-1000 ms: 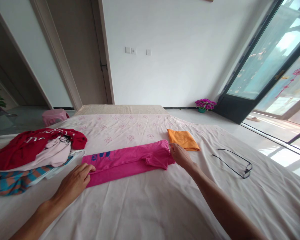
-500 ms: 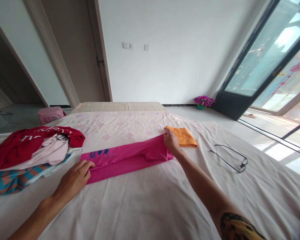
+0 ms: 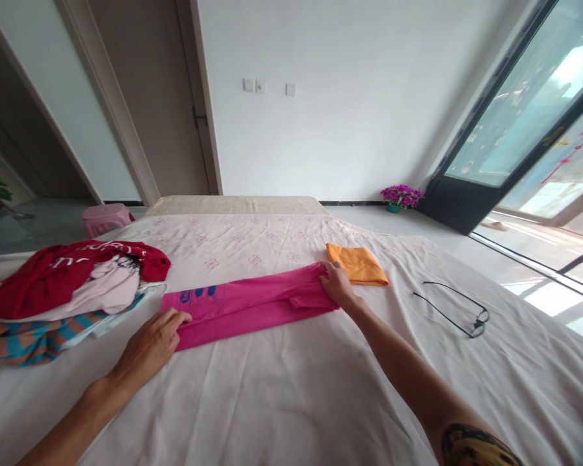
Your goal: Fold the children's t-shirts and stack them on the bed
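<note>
A bright pink T-shirt (image 3: 257, 296), folded into a long strip with a blue print near its left end, lies across the sheet in front of me. At that left end my left hand (image 3: 158, 340) has its fingers closed on the near part of the cloth. The other end is gripped by my right hand (image 3: 337, 287), thumb and fingers on the fabric. Just beyond my right hand sits a folded orange cloth (image 3: 357, 264).
A pile of clothes with a red garment (image 3: 39, 275) on top lies at the left. Black-framed glasses (image 3: 479, 323) rest on the wrinkled sheet (image 3: 282, 401) at the right. Past the bed stand a pink stool (image 3: 107, 220) and a pot of purple flowers (image 3: 401, 197).
My right hand has come down slightly, and the shirt's right end lies flatter. My left hand stays at the left end. The whole view has shifted a little.
</note>
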The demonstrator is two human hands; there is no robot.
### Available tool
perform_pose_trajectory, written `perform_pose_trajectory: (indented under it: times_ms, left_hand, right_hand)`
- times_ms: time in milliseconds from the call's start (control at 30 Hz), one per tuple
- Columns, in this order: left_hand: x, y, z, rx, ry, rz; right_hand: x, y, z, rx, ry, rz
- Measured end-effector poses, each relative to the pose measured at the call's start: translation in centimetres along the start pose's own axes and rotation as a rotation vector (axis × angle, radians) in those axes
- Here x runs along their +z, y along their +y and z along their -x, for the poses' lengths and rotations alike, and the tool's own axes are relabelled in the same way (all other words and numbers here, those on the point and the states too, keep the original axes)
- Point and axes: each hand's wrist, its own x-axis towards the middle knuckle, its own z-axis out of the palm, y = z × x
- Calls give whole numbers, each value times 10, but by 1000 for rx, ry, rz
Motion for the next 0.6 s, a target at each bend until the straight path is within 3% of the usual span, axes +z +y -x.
perform_pose_trajectory:
  times_ms: [133,267,400,500,600]
  left_hand:
    - [-13,7,-8,-55,-3,-18]
    - [-12,23,-36,-62,56,31]
    - [8,46,-68,35,122,123]
    - [29,52,-77,109,111,70]
    - [45,44,-70,97,41,-26]
  right_hand:
    - [-12,-18,10,-50,45,197]
    - [-11,-58,22,-402,-16,166]
    - [8,-84,32,-597,-168,129]
    - [23,-82,41,-636,-271,143]
    - [27,-72,46,-648,-333,140]
